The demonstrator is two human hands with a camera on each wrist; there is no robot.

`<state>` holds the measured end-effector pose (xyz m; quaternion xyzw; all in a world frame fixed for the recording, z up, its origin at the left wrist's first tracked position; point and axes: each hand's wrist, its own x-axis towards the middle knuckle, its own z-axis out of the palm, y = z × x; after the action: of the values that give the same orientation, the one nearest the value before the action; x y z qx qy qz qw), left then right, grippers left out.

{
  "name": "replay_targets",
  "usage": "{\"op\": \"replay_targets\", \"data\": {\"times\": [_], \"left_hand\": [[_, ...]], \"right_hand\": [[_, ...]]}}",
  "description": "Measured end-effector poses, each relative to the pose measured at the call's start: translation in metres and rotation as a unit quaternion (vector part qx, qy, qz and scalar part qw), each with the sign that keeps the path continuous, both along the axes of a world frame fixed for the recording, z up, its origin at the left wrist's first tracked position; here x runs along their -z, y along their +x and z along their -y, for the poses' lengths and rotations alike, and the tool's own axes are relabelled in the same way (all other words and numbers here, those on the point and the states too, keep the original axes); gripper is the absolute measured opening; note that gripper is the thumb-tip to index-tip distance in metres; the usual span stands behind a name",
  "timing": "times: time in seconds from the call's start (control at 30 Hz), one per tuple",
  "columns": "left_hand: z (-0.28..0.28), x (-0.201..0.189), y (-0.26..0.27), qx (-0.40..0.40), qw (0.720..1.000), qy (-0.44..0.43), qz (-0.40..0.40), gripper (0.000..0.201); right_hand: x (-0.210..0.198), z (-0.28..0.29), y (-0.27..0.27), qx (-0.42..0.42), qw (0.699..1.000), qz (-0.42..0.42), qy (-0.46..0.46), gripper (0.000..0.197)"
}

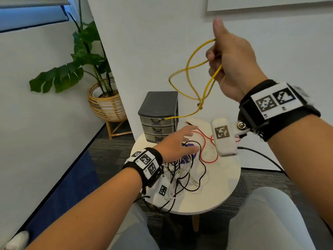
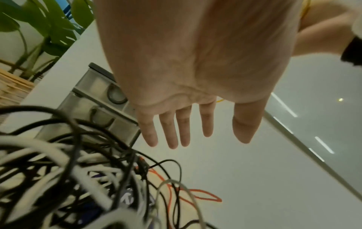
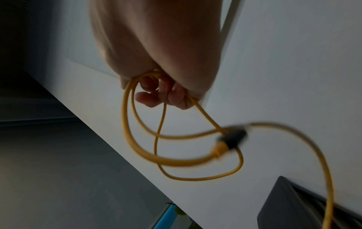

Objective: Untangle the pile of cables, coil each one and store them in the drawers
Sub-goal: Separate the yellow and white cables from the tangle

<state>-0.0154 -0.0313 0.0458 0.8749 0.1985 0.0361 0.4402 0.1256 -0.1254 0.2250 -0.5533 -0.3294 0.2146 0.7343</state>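
Fingers [image 3: 149, 96] of the right hand [image 1: 232, 64] curl round loops of the yellow cable [image 1: 191, 82], whose loose end hangs below them toward the drawers [image 1: 158, 121]. Left hand [image 1: 175, 143] hovers with fingers [image 2: 168, 131] spread straight, the cable pile [image 1: 183, 170] beneath them on the worktop [image 1: 216, 192].

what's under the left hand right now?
The open left hand hovers over the tangled pile of black and white cables on the round table, a purple item partly showing beneath. The red cable lies beside it. What the purple item is stays hidden.
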Motion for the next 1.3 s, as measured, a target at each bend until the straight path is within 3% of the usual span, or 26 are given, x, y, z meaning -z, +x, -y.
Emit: {"op": "replay_targets", "data": {"times": [0.13,0.3,0.37,0.47,0.53,0.57,0.63,0.73,0.83,0.9,1.0,1.1,1.17,1.3], "left_hand": [[-0.003,-0.011,0.005,-0.061,0.994,-0.065,0.063,0.097],[-0.012,-0.024,-0.006,-0.096,0.975,-0.146,0.136,0.096],[-0.011,-0.026,-0.01,-0.111,0.954,-0.208,0.184,0.093],[-0.011,-0.033,-0.013,-0.166,0.899,-0.312,0.258,0.084],[-0.017,-0.039,-0.017,-0.194,0.879,-0.331,0.282,0.08],[-0.021,-0.041,-0.018,-0.202,0.891,-0.304,0.272,0.077],[-0.026,-0.04,-0.019,-0.196,0.939,-0.192,0.208,0.072],[-0.02,-0.036,-0.012,-0.127,0.984,-0.077,0.103,0.059],[-0.015,-0.028,-0.005,-0.069,0.997,0.018,0.028,0.024],[-0.016,-0.023,-0.003,-0.08,0.995,0.063,0.013,0.026],[-0.02,-0.022,-0.002,-0.139,0.989,0.022,0.046,0.038],[-0.022,-0.033,0.0,-0.172,0.976,-0.062,0.115,0.041],[-0.021,-0.042,0.003,-0.151,0.972,-0.105,0.144,0.036],[-0.016,-0.05,0.006,-0.079,0.971,-0.137,0.177,0.027]], "right_hand": [[0.015,-0.002,-0.001,-0.031,0.999,-0.034,-0.019,0.04],[0.037,-0.001,0.009,-0.021,0.998,0.013,-0.059,0.045],[0.049,0.0,0.017,0.001,0.995,0.048,-0.09,0.047],[0.073,0.004,0.027,0.013,0.986,0.083,-0.142,0.047],[0.09,0.009,0.03,0.009,0.98,0.101,-0.172,0.046],[0.097,0.012,0.029,0.001,0.978,0.104,-0.179,0.046],[0.106,0.013,0.024,-0.032,0.978,0.101,-0.18,0.046],[0.104,0.008,0.014,-0.107,0.98,0.079,-0.15,0.041],[0.091,0.001,0.009,-0.171,0.979,0.05,-0.103,0.039],[0.082,-0.001,0.011,-0.173,0.981,0.045,-0.08,0.039],[0.08,-0.002,0.022,-0.1,0.99,0.061,-0.083,0.034],[0.096,0.0,0.035,-0.048,0.978,0.148,-0.142,0.018],[0.111,0.001,0.038,-0.073,0.964,0.176,-0.187,0.023],[0.131,0.002,0.031,-0.201,0.94,0.14,-0.236,0.037]]}}
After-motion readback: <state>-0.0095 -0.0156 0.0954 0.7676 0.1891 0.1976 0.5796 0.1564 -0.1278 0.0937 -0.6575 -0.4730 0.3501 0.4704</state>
